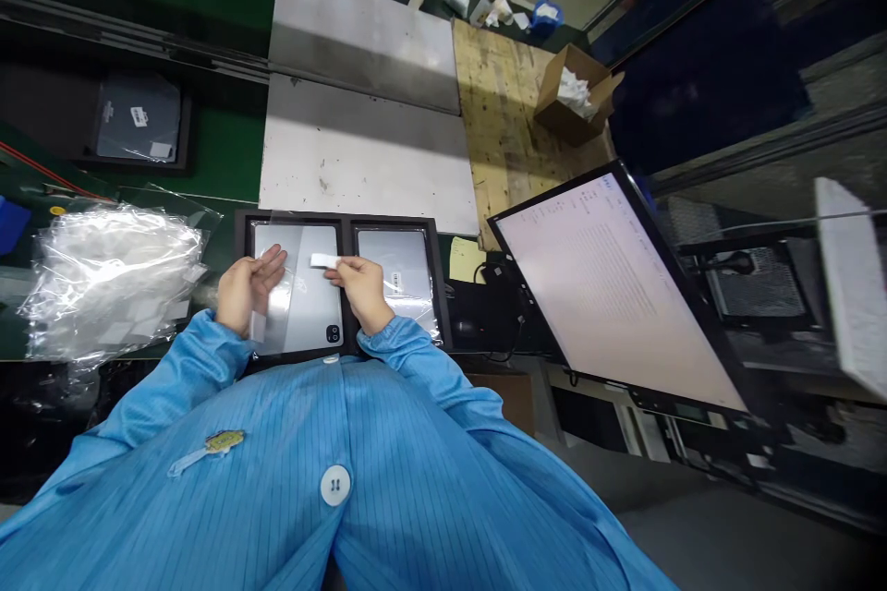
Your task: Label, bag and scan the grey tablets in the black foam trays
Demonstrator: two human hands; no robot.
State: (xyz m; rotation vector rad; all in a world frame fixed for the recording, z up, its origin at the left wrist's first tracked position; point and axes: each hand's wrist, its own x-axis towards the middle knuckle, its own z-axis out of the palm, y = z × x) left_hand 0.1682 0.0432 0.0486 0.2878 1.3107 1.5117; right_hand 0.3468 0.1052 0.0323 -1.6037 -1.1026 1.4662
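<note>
A silver tablet (320,309) lies back up, its camera at the lower right corner, in the left recess of a black tray (348,295). Over it is a clear plastic sleeve (281,305) with a small white tab (257,326) low on its left side. My left hand (250,286) is closed on the sleeve's left part, some fingers showing through the plastic. Between the thumb and fingers of my right hand (361,289) is a white strip (324,260); whether it is joined to the sleeve I cannot tell. A second tablet (406,272), wrapped in clear plastic with a barcode label, fills the right recess.
Left of the tray is a heap of clear plastic sleeves (115,282). Another wrapped tablet (137,120) lies in a tray farther left. A tilted monitor (616,286) stands at right, beside a yellow note (467,259). Behind are white boards (367,148) and a cardboard box (554,111).
</note>
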